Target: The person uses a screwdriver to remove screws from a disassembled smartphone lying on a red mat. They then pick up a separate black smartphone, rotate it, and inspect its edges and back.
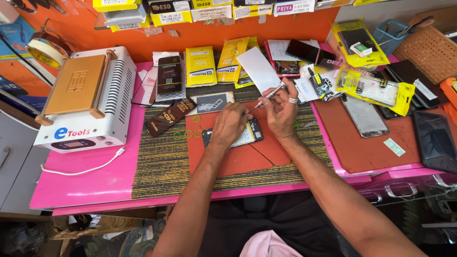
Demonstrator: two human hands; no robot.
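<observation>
Pale pink cloth (pixel 269 245) on the person's lap sits closest to the lens, below two bare forearms reaching over a glossy pink bench (pixel 85 183). At the middle of the bench lies an opened smartphone (pixel 251 133), a flat dark rectangle with its back off, a pale battery face showing between the hands. It rests on a matte orange-red rubber mat (pixel 247 159), which lies on a ribbed, olive-and-black striped woven mat (pixel 162 166).

Left hand (pixel 230 124) is curled down over the phone's left half, fingertips pressing it to the mat. Right hand (pixel 282 113), wearing one silver ring (pixel 293 100), is closed in a pinch around a slim metal precision screwdriver (pixel 267 96), whose knurled shaft slants down-left toward the phone; whether its tip touches the phone cannot be made out.

Three small green rings (pixel 188 134) sit in a row on the mats just left of the phone, with a fourth (pixel 196 118) above them. One white boxy machine (pixel 88 100) with a tan plate on top stands at far left, a white cable (pixel 85 169) trailing from it. Two yellow flat packets (pixel 200 65) lean against the orange wall, beside a white card (pixel 259 69). To the right, a second red mat (pixel 371 147) carries one bare silver phone back (pixel 364 115) and a clear plastic packet (pixel 366 85) with yellow ends. One woven basket (pixel 431 50) sits in the far corner.
</observation>
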